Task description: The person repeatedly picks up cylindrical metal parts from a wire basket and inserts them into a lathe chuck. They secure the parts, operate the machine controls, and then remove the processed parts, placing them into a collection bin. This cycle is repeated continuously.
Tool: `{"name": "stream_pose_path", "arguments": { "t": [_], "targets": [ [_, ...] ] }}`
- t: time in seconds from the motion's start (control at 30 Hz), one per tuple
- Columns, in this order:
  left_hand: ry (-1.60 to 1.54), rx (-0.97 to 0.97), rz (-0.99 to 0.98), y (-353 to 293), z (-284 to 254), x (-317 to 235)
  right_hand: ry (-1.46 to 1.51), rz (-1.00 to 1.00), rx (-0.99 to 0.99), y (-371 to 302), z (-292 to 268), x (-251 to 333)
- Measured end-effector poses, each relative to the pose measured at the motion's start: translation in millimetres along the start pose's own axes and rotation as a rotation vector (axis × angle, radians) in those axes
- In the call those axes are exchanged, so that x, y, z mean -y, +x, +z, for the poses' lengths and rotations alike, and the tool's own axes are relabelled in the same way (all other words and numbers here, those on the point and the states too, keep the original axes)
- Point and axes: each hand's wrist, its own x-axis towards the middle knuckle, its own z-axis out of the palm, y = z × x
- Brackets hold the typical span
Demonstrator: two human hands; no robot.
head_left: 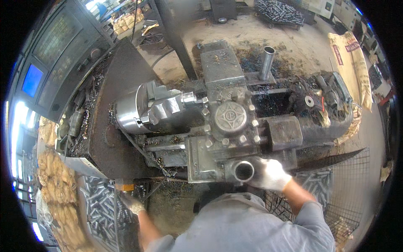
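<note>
My right hand, in a white glove with dark, dirty fingers, is curled against the near side of a lathe's carriage. It sits right beside a round hollow metal end. The fingers look bent around something there, but what they grip is hidden. My left hand, also gloved, is low at the left, below a small orange-yellow block and near a bin of metal tubes. Its fingers are dark and blurred. In the lathe's chuck, a short shiny metal piece points toward the square tool turret.
An upright metal tube stands at the carriage's far side. Metal chips litter the bed and floor. A cabinet with a blue screen stands far left, brown sacks below it. Wire mesh and more tubes lie at right.
</note>
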Motion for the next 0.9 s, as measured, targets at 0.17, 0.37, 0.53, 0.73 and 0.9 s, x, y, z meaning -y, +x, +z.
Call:
{"name": "stream_pose_path", "arguments": {
  "t": [0.17, 0.37, 0.53, 0.73, 0.9],
  "targets": [
    [-0.362, 0.219, -0.277, 46, 16, 63, 0.106, 0.122, -0.053, 22, -88, -36],
    [-0.719, 0.512, -0.448, -20, 32, -53, 0.395, 0.255, -0.309, 91, -119, -19],
    [0.089, 0.128, 0.878, -12, 60, -291, 0.418, 0.142, -0.253, 130, -122, 1],
    [0.194, 0.271, 1.342, 74, 68, -409, 0.320, 0.305, -0.269, 122, -143, -12],
    [0.468, 0.869, 1.201, 97, 33, -509, 0.101, -0.045, -0.367, 145, -153, -17]
  ]
}}
